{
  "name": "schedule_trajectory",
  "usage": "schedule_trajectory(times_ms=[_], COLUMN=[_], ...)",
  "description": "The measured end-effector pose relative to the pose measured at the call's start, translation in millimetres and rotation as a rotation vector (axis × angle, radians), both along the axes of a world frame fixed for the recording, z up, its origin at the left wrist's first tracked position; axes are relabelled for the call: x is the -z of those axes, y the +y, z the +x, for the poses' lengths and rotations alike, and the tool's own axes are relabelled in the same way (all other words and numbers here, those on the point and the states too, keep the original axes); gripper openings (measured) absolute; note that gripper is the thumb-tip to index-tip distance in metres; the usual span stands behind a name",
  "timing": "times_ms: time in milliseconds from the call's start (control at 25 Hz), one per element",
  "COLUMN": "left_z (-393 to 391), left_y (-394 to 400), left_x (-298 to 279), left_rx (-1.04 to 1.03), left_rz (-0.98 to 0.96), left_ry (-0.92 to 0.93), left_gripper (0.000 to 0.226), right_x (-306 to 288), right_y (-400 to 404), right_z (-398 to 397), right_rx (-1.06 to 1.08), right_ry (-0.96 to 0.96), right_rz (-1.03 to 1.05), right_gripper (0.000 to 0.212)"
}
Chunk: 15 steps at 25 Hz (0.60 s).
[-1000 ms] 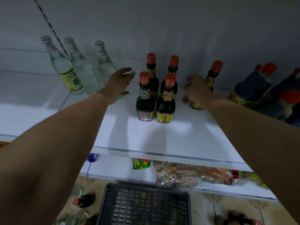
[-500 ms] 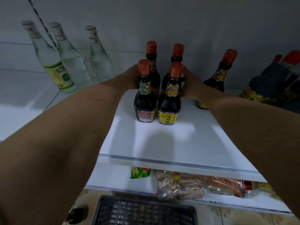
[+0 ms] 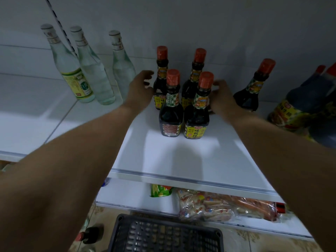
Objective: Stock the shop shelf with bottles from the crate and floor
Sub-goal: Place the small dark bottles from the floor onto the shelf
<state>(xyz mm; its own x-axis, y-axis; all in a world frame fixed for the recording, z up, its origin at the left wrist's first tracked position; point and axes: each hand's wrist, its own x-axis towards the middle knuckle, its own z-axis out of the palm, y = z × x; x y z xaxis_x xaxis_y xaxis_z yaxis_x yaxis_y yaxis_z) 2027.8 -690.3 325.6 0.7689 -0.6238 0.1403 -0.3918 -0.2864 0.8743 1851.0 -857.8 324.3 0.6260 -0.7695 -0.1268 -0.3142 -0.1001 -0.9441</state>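
1. Head view puts the white shelf (image 3: 181, 157) across the middle of the frame; four dark sauce bottles (image 3: 171, 104) with red caps stand on it in a tight square at centre.
2. Our left hand (image 3: 140, 88) sits at the left flank of the group, fingers loosely spread and holding nothing; whether it touches the rear left bottle we cannot tell.
3. Our right hand (image 3: 221, 99) is against the right flank, also holding nothing, its fingertips hidden behind the front right bottle.
4. We judge the step to be squaring up the cluster; press both flanks low on the bodies rather than at the caps, evenly, so none tips.
5. A fifth dark bottle (image 3: 252, 88) stands apart at centre right; larger dark bottles (image 3: 305, 110) crowd the right edge; clear glass bottles (image 3: 94, 73) fill the upper left.
6. Bottom centre shows the dark crate (image 3: 167, 233); one more bottle on the floor (image 3: 91, 235) lies just left of it, not yet shelved.
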Motion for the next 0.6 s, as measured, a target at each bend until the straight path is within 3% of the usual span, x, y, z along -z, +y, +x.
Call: schedule_trajectory(times_ms=[40,120,200,320,600], left_z=[-7,-34,-50,-59,-29], left_y=[6,26,38,38,45], left_x=[2,4,3,9,14], left_rx=[-0.092,-0.038,0.172,0.347,0.313], left_rz=[-0.119,-0.155,-0.037,0.092,0.134], left_ry=[-0.006,0.039,0.143,0.156,0.129], left_gripper=[0.028,0.013,0.034,0.068,0.087], right_x=[-2,-9,-14,-10,-3], right_y=[10,30,45,54,73], right_z=[-14,-37,-49,-43,-23], right_rx=[-0.021,-0.183,-0.406,-0.34,-0.296], right_ry=[0.067,0.246,0.328,0.28,0.223], right_rz=[-0.043,0.004,0.011,-0.116,-0.154], right_gripper=[0.049,0.065,0.08,0.08,0.082])
